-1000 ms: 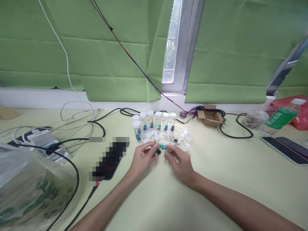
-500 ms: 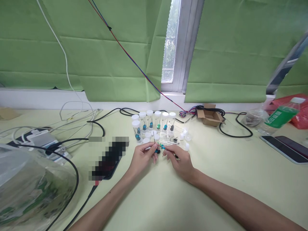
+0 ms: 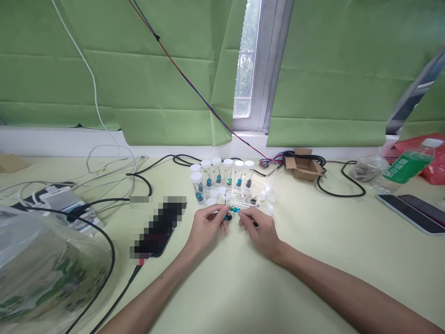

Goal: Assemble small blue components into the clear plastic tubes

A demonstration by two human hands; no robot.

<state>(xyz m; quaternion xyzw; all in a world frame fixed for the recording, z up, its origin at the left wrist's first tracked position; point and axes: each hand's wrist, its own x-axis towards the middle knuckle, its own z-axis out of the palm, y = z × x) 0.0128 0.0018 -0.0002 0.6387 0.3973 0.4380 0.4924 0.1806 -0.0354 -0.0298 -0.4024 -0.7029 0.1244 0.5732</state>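
Observation:
My left hand (image 3: pixel 210 223) is closed in a pinch on a small piece whose thin dark stem rises above the fingertips. Opposite it, my right hand (image 3: pixel 259 227) pinches the end of a small blue-green piece (image 3: pixel 235 210) that lies between the two hands. I cannot tell whether the two pieces touch. Just beyond the hands several clear vials (image 3: pixel 208 178) with white caps stand upright, each holding a small blue, green or dark piece with thin stems. Some clear tubes (image 3: pixel 239 198) lie on their sides, with loose white caps (image 3: pixel 270 210) to their right.
An open cardboard box (image 3: pixel 304 169) and a tangle of cables sit by the wall. To the right are a bottle (image 3: pixel 405 171) with a green label and two phones (image 3: pixel 410 213). A plastic bag (image 3: pixel 45 273), a power strip (image 3: pixel 67 206) and a blurred-out dark device (image 3: pixel 160 232) occupy the left.
My right hand has moved slightly to the right, and the blue-green piece shows a little more between the hands. My left hand keeps its pinch almost in place.

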